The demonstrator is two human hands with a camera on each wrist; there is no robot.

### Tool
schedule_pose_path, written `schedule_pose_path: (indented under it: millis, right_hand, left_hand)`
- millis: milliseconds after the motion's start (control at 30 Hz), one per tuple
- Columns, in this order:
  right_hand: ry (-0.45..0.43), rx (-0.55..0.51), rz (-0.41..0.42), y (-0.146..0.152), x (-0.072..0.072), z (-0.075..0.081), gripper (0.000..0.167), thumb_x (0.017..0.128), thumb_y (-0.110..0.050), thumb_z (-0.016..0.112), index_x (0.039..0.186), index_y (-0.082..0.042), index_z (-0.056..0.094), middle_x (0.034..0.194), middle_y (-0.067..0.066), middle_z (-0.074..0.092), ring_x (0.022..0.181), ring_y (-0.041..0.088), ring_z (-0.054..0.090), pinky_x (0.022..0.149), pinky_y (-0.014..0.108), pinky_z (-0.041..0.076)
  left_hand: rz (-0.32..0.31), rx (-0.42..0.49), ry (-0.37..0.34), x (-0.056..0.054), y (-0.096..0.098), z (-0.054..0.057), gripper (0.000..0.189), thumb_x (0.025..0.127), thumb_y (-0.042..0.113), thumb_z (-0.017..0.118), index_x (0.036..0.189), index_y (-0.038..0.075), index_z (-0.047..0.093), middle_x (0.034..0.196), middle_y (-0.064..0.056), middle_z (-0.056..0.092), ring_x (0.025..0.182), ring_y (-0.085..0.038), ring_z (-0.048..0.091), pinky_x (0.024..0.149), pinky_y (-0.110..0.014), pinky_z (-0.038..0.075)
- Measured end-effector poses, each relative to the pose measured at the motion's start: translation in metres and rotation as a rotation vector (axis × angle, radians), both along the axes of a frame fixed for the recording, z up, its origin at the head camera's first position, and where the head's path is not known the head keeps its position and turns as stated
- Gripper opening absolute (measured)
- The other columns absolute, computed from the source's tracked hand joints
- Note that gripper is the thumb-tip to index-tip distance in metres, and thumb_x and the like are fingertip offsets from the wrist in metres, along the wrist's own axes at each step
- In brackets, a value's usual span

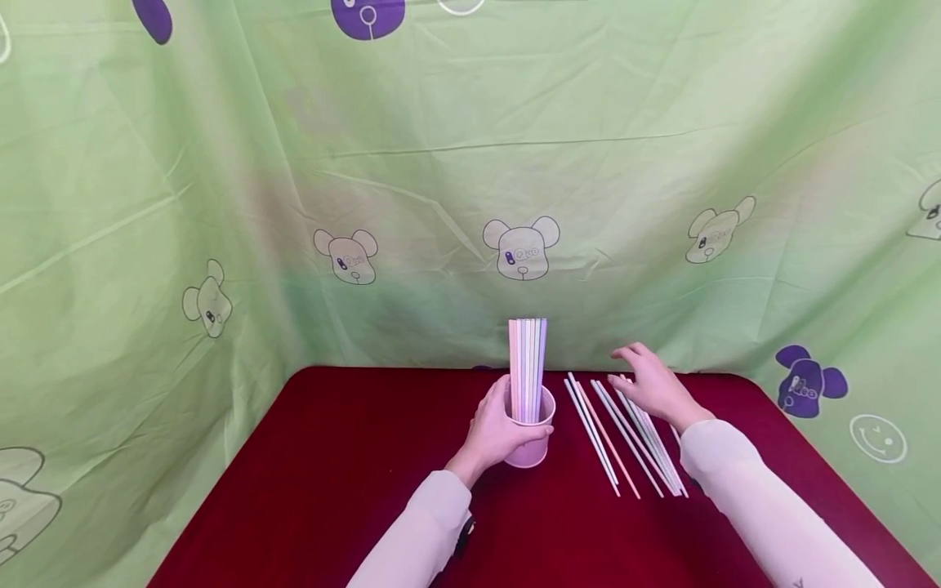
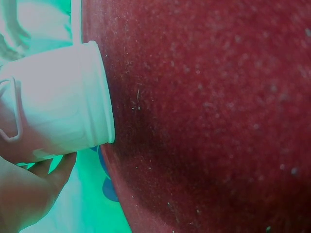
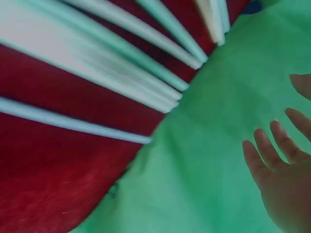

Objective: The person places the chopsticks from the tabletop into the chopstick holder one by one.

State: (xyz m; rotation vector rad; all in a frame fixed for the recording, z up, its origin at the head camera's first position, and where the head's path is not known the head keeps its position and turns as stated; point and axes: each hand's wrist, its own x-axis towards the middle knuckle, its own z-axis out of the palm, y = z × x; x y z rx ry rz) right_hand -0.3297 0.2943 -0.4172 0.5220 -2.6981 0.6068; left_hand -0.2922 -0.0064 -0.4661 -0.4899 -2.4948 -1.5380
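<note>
My left hand [image 1: 494,426] grips a pink cup [image 1: 528,455] at its upper part, thumb across the front near the rim. Upright in the cup stands a bundle of pastel straws [image 1: 527,367]. The left wrist view shows the cup [image 2: 53,102] from the side, with a raised loop on its wall and fingers beneath it. My right hand [image 1: 653,385] is over the far ends of the loose straws [image 1: 628,438], fingers spread and holding nothing. In the right wrist view these straws [image 3: 73,53] lie at the table edge, with the right hand [image 3: 286,179] beyond them.
A dark red cloth [image 1: 353,474] covers the table. The loose straws lie roughly side by side right of the cup, an orange straw [image 1: 608,441] among them. A green printed curtain [image 1: 441,180] hangs behind the table and at both sides.
</note>
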Motion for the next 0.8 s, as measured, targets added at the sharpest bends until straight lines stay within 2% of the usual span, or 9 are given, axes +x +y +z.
schedule_pose_path:
  millis: [133, 300, 500, 800]
  right_hand:
    - [-0.034, 0.031, -0.036, 0.016, 0.002, -0.01, 0.043, 0.095, -0.015, 0.068, 0.129, 0.009, 0.059, 0.128, 0.031, 0.055, 0.118, 0.051, 0.055, 0.098, 0.064, 0.044]
    - [-0.04, 0.051, -0.042, 0.03, 0.003, -0.019, 0.044, 0.094, -0.015, 0.069, 0.127, 0.011, 0.059, 0.126, 0.032, 0.055, 0.117, 0.051, 0.055, 0.098, 0.063, 0.044]
    - [-0.032, 0.042, -0.051, 0.045, 0.004, -0.031, 0.041, 0.09, -0.012, 0.072, 0.121, 0.013, 0.061, 0.119, 0.032, 0.058, 0.11, 0.052, 0.057, 0.093, 0.063, 0.045]
    - [-0.072, 0.035, -0.112, 0.065, 0.006, -0.051, 0.043, 0.087, -0.011, 0.073, 0.116, 0.018, 0.061, 0.111, 0.035, 0.061, 0.105, 0.051, 0.058, 0.088, 0.062, 0.046]
  left_hand:
    - [-0.003, 0.001, -0.005, 0.001, 0.0, -0.001, 0.089, 0.066, 0.041, 0.095, 0.142, 0.026, 0.05, 0.125, 0.009, 0.06, 0.113, -0.009, 0.059, 0.097, -0.035, 0.048]
    - [0.0, -0.002, -0.008, 0.001, 0.0, -0.001, 0.09, 0.066, 0.042, 0.095, 0.142, 0.027, 0.05, 0.125, 0.01, 0.06, 0.113, -0.009, 0.059, 0.097, -0.036, 0.049]
    - [-0.001, 0.001, -0.004, -0.001, 0.0, 0.0, 0.09, 0.066, 0.041, 0.095, 0.142, 0.026, 0.05, 0.124, 0.009, 0.06, 0.112, -0.009, 0.059, 0.097, -0.036, 0.049]
    - [-0.011, 0.006, -0.004, 0.0, 0.0, 0.001, 0.089, 0.066, 0.04, 0.095, 0.142, 0.027, 0.05, 0.124, 0.009, 0.06, 0.112, -0.009, 0.06, 0.097, -0.035, 0.048]
